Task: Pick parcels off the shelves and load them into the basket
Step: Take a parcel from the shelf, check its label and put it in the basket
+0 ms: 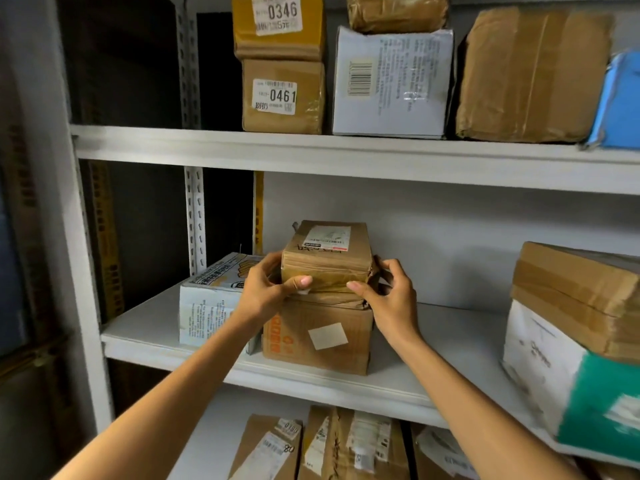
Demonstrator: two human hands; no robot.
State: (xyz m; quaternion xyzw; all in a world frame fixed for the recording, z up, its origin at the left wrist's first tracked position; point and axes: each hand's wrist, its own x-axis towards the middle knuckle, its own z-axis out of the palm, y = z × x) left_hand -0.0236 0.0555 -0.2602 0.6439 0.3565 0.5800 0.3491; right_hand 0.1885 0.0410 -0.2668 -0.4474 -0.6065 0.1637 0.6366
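Up on the middle shelf (pixel 166 327), both hands clasp a small brown parcel (pixel 327 258) that sits on top of a bigger cardboard box (pixel 317 336). Left hand (pixel 266 289) curls round its left side, thumb on the front; right hand (pixel 389 292) pinches its right edge the same way. A white printed box (pixel 207 299) stands just beside the stack, on its left.

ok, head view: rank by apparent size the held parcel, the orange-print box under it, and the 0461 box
1. orange-print box, largest
2. held parcel and 0461 box: they look alike, so no ranking. The 0461 box sits on the upper shelf, so distance to the camera may skew it.
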